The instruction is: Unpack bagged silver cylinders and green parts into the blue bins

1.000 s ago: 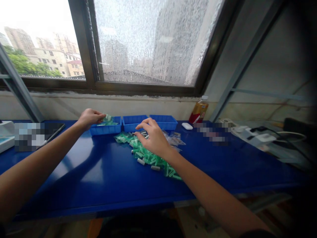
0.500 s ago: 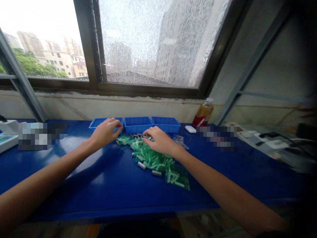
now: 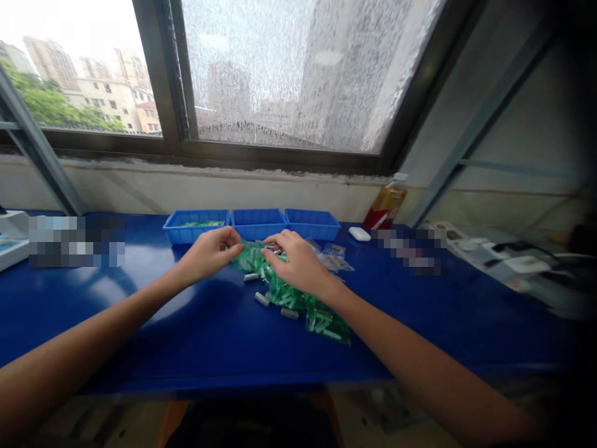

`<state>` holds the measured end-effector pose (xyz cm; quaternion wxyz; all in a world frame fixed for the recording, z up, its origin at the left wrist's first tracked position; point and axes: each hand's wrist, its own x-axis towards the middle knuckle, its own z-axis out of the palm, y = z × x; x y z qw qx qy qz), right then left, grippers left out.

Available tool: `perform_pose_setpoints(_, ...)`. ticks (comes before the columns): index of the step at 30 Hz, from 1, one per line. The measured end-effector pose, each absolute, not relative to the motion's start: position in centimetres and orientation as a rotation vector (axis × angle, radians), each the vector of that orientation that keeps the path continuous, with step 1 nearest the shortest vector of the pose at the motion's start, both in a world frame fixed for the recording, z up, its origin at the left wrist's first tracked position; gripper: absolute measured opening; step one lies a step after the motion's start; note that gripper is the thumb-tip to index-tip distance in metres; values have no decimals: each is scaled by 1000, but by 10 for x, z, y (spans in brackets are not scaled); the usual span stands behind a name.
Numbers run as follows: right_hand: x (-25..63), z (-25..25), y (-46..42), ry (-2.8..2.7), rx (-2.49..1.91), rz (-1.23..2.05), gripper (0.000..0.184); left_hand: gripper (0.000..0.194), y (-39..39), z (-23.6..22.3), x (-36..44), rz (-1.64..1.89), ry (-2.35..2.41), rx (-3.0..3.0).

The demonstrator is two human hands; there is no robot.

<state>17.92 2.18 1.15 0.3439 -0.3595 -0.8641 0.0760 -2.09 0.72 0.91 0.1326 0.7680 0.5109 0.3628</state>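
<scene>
A pile of small green plastic bags [image 3: 284, 292] lies on the blue table, with slim pieces showing through the film. Loose silver cylinders [image 3: 290, 313] rest along its near edge. At the pile's far left end, my left hand [image 3: 209, 252] has its fingers bent, with a gap between thumb and fingertips. My right hand [image 3: 298, 258] bends over the top of the pile. Its thumb and fingers come close together around something small and greyish, which is too hidden to name. Behind the hands, the left blue bin [image 3: 196, 234] contains green bags.
The middle blue bin [image 3: 259, 231] and right blue bin [image 3: 312, 231] stand in the same row. Clear bags [image 3: 336, 256] lie right of the pile. Farther right are a white case [image 3: 359, 234], a drink bottle [image 3: 386, 204] and power strips [image 3: 517, 267].
My left hand has moved from the left bin's edge right and down to the pile. My right hand stays over the pile. The view has tilted slightly.
</scene>
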Motion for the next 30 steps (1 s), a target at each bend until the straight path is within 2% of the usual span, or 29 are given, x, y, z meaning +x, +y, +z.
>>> perform_pose_setpoints(2, 175, 14, 16, -2106, -1007, 462, 31, 13, -1, 14, -22, 1312, 1542, 2271)
perform_pose_setpoints(5, 167, 16, 9, -1870, -1005, 1015, 50, 8, -13, 17, -20, 1418, 1505, 2490)
perform_pose_setpoints(7, 164, 16, 7, -1698, -907, 1273, 48, 7, -19, 14, -16, 1352, 1364, 2672)
perform_pose_setpoints(9, 163, 16, 7, -1605, -831, 1358, 39, 9, -23, 11, -12, 1238, 1220, 2800)
perform_pose_setpoints(12, 166, 19, 5, -1665, -857, 1115, 30, 13, -29, 11, -4, 1140, 1143, 2769)
perform_pose_setpoints(15, 172, 23, 0, -1886, -822, 503, 22, 16, -34, 19, 1, 1277, 1218, 2385)
perform_pose_setpoints(17, 175, 23, -5, -2013, -707, 171, 16, 28, -35, 25, 2, 1325, 1228, 2005)
perform_pose_setpoints(19, 177, 19, -8, -2082, -622, 5, 19, 43, -34, 29, 1, 1184, 1201, 1724)
perform_pose_setpoints(22, 175, 14, -4, -2148, -606, -87, 25, 57, -28, 25, -2, 902, 1138, 1507)
perform_pose_setpoints(24, 173, 19, -1, -2213, -599, -92, 28, 52, -24, 20, -4, 898, 1063, 1406)
perform_pose_setpoints(27, 173, 37, -15, -2222, -537, -5, 29, 33, -18, 16, -6, 1038, 1008, 1374)
perform_pose_setpoints(30, 185, 27, -66, -2196, -437, 231, 38, 32, -13, 17, -9, 1141, 1102, 1487)
